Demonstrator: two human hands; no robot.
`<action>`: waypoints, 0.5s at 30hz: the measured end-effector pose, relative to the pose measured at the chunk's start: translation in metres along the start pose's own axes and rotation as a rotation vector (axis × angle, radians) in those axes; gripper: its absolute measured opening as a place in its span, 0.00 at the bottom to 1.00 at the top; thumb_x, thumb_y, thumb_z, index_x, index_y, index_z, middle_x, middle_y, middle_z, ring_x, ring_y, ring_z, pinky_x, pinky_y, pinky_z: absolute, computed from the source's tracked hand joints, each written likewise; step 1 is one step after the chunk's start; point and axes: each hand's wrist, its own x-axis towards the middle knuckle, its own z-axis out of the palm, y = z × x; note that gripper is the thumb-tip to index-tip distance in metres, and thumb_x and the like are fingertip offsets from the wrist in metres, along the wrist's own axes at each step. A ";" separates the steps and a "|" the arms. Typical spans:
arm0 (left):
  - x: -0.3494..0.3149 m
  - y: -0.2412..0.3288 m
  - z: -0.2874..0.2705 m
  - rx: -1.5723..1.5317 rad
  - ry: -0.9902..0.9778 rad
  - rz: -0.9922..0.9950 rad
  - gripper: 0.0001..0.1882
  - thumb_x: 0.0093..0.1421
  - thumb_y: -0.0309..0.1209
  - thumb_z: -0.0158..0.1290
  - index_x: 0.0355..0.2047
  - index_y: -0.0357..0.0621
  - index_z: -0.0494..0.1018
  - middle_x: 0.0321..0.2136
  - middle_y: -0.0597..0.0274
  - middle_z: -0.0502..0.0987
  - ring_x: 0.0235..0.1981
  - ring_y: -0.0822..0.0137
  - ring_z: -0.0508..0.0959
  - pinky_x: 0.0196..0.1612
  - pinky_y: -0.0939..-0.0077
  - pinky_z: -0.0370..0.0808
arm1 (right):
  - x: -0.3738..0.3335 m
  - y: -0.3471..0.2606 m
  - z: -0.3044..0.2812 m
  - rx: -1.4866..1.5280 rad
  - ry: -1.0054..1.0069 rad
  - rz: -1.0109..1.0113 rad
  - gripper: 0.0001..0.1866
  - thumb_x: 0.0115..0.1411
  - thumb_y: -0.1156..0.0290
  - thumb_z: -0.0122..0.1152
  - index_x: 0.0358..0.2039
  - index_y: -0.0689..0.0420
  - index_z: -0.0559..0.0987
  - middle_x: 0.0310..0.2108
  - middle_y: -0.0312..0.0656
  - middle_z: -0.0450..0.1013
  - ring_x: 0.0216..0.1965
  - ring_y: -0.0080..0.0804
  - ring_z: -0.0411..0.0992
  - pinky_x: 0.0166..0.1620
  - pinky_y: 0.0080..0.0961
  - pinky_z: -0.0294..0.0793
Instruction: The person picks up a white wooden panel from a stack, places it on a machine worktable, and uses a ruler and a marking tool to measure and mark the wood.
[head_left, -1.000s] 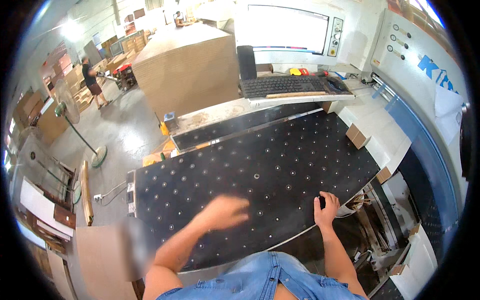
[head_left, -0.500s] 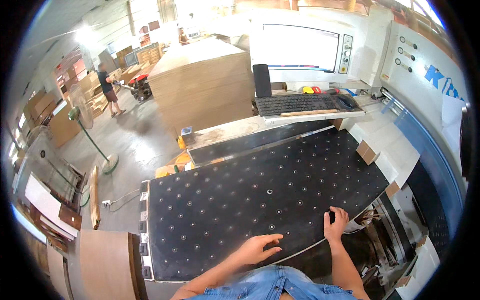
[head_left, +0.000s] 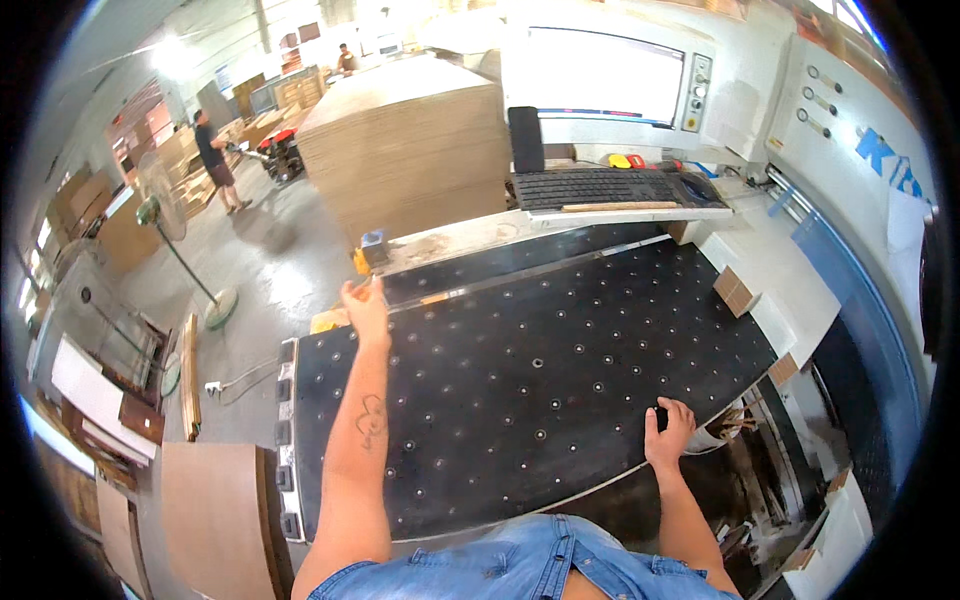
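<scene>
Stretched out to the far left edge of the black table [head_left: 480, 400], my left hand [head_left: 366, 312] has its fingers curled and apart, and I make out nothing held in it. Just beyond its fingertips are a yellow object [head_left: 361, 262] and a small blue-grey box [head_left: 373, 246]. My right hand [head_left: 670, 432] rests at the table's near right edge, thumb and fingers spread, with black showing between them. Small round fittings dot the tabletop in rows.
A keyboard [head_left: 595, 188], mouse [head_left: 697, 189] and monitor [head_left: 605, 85] stand behind the table. Stacked brown boards [head_left: 405, 150] rise beyond its far side. Brown blocks [head_left: 735, 291] sit at the right edge. A fan [head_left: 190, 260] and another person [head_left: 213, 160] are at left.
My left hand has swung from the near edge of the table forward and left to its far left edge. My right hand stays in about the same place.
</scene>
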 end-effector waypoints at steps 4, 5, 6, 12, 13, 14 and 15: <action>0.034 -0.025 0.053 0.086 -0.008 0.083 0.38 0.64 0.38 0.61 0.68 0.36 0.57 0.54 0.49 0.73 0.54 0.55 0.74 0.59 0.62 0.70 | 0.008 -0.001 -0.027 0.020 0.033 0.040 0.15 0.53 0.64 0.69 0.40 0.55 0.83 0.40 0.46 0.79 0.46 0.51 0.75 0.53 0.47 0.69; 0.044 -0.032 0.056 0.091 -0.045 0.098 0.37 0.64 0.38 0.61 0.67 0.35 0.58 0.54 0.49 0.73 0.54 0.54 0.74 0.60 0.61 0.69 | 0.009 -0.001 -0.024 0.037 0.026 0.054 0.15 0.52 0.64 0.69 0.39 0.56 0.83 0.39 0.47 0.79 0.45 0.52 0.75 0.51 0.47 0.70; 0.052 -0.041 0.053 0.101 -0.080 0.098 0.36 0.63 0.37 0.61 0.67 0.35 0.59 0.55 0.48 0.73 0.54 0.53 0.74 0.61 0.61 0.69 | 0.011 -0.005 -0.022 0.046 0.052 0.039 0.15 0.52 0.64 0.70 0.39 0.55 0.84 0.40 0.46 0.79 0.45 0.52 0.75 0.50 0.47 0.71; 0.148 -0.076 0.023 0.415 -0.027 0.366 0.31 0.67 0.37 0.56 0.65 0.31 0.64 0.61 0.40 0.72 0.61 0.42 0.72 0.63 0.55 0.69 | 0.011 -0.006 -0.010 0.009 0.027 0.062 0.16 0.57 0.59 0.67 0.44 0.52 0.83 0.44 0.43 0.79 0.50 0.48 0.74 0.55 0.48 0.68; 0.141 -0.076 0.036 0.440 0.012 0.364 0.30 0.67 0.38 0.55 0.64 0.32 0.66 0.61 0.40 0.72 0.61 0.42 0.72 0.63 0.56 0.69 | 0.008 -0.003 -0.013 -0.014 0.044 0.101 0.16 0.57 0.59 0.67 0.44 0.52 0.83 0.44 0.43 0.79 0.50 0.48 0.74 0.55 0.48 0.68; 0.129 -0.074 0.043 0.464 0.051 0.354 0.29 0.67 0.39 0.55 0.63 0.32 0.67 0.60 0.40 0.73 0.60 0.42 0.73 0.62 0.56 0.70 | 0.004 0.002 -0.017 0.017 -0.018 0.138 0.17 0.59 0.57 0.66 0.45 0.51 0.83 0.46 0.42 0.78 0.52 0.46 0.72 0.59 0.48 0.64; 0.109 -0.068 0.048 0.402 0.090 0.411 0.25 0.68 0.36 0.54 0.60 0.31 0.70 0.56 0.40 0.75 0.57 0.44 0.75 0.61 0.58 0.71 | 0.001 0.007 -0.020 0.045 -0.078 0.176 0.17 0.60 0.56 0.65 0.46 0.51 0.83 0.47 0.41 0.78 0.55 0.45 0.70 0.63 0.48 0.61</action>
